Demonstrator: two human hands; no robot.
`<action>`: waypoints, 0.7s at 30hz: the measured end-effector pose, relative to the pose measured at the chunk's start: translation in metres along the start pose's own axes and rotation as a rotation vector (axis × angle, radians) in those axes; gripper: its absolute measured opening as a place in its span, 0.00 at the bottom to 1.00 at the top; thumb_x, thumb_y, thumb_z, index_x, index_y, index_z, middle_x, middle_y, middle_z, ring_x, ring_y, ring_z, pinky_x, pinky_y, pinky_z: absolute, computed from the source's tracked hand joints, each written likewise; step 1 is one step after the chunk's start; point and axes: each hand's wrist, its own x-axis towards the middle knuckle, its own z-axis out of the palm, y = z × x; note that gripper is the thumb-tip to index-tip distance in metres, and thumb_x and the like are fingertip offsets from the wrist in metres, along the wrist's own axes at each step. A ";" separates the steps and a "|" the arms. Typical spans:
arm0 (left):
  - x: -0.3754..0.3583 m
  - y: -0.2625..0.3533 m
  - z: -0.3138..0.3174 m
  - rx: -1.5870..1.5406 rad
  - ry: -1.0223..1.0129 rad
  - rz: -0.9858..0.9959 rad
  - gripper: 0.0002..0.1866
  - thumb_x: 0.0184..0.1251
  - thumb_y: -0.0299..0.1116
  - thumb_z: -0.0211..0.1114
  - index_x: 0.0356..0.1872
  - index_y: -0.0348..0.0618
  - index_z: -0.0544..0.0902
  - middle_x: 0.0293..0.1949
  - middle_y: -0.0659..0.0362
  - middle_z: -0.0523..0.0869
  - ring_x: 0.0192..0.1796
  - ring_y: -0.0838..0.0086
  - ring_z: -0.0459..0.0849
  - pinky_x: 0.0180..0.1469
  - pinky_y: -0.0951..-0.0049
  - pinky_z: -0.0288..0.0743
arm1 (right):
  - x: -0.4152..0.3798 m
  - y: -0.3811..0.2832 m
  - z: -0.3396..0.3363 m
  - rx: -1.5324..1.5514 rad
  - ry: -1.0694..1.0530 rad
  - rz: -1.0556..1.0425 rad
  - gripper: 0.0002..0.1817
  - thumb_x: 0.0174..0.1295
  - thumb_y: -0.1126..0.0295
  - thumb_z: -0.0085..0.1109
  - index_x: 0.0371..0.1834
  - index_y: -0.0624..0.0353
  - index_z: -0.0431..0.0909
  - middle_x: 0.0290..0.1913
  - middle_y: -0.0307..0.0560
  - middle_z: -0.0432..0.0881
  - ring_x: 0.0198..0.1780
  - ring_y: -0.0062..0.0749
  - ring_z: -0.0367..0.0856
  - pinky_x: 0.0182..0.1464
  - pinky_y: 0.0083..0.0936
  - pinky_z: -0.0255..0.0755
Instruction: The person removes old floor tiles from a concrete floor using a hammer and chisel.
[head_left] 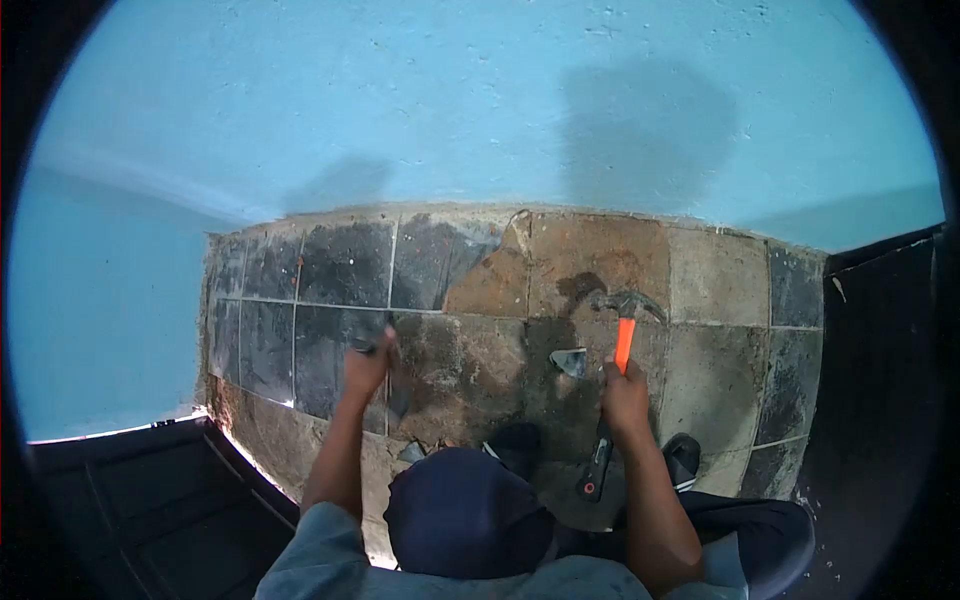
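Note:
My right hand point(625, 395) is closed round a claw hammer point(624, 340) with an orange and black handle. The hammer's metal head points away from me, over the floor. To its left lies a loose grey tile shard point(569, 362). My left hand point(368, 372) is closed on a dark tool point(366, 346), blurred and partly hidden by the fingers, so its kind cannot be made out. That hand is above the floor near the edge between dark tiles point(340, 345) and a bare, rough patch point(430, 355).
A blue wall point(470, 110) rises along the far side of the floor. Dark doors stand at lower left point(160, 500) and right point(880, 400). Another broken shard point(412, 452) lies close to my head. My shoes point(682, 460) rest on the floor.

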 end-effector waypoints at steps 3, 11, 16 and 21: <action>-0.030 -0.032 0.003 0.834 -0.658 0.127 0.27 0.66 0.59 0.67 0.42 0.40 0.89 0.40 0.45 0.91 0.46 0.51 0.90 0.50 0.53 0.82 | 0.003 -0.004 -0.001 0.000 -0.014 0.001 0.15 0.75 0.60 0.56 0.44 0.65 0.77 0.25 0.42 0.77 0.22 0.30 0.78 0.26 0.31 0.72; -0.042 0.094 0.053 0.396 -0.497 0.270 0.18 0.62 0.45 0.69 0.45 0.43 0.88 0.44 0.44 0.90 0.50 0.46 0.88 0.51 0.50 0.81 | 0.003 -0.007 -0.002 0.032 0.002 -0.021 0.13 0.74 0.59 0.58 0.42 0.59 0.76 0.23 0.35 0.72 0.22 0.23 0.72 0.25 0.27 0.68; -0.046 0.145 0.147 0.244 -0.594 0.816 0.16 0.59 0.35 0.66 0.48 0.45 0.85 0.54 0.43 0.85 0.45 0.44 0.87 0.48 0.48 0.81 | 0.006 0.001 -0.007 0.009 0.007 -0.067 0.13 0.74 0.59 0.59 0.41 0.60 0.75 0.24 0.36 0.73 0.22 0.23 0.73 0.25 0.27 0.67; -0.064 0.149 0.209 0.407 -0.692 1.068 0.25 0.62 0.30 0.62 0.62 0.53 0.82 0.72 0.43 0.71 0.48 0.46 0.87 0.50 0.53 0.83 | 0.005 0.011 -0.016 0.000 0.022 -0.099 0.14 0.74 0.60 0.59 0.40 0.60 0.75 0.24 0.37 0.73 0.23 0.23 0.73 0.26 0.28 0.69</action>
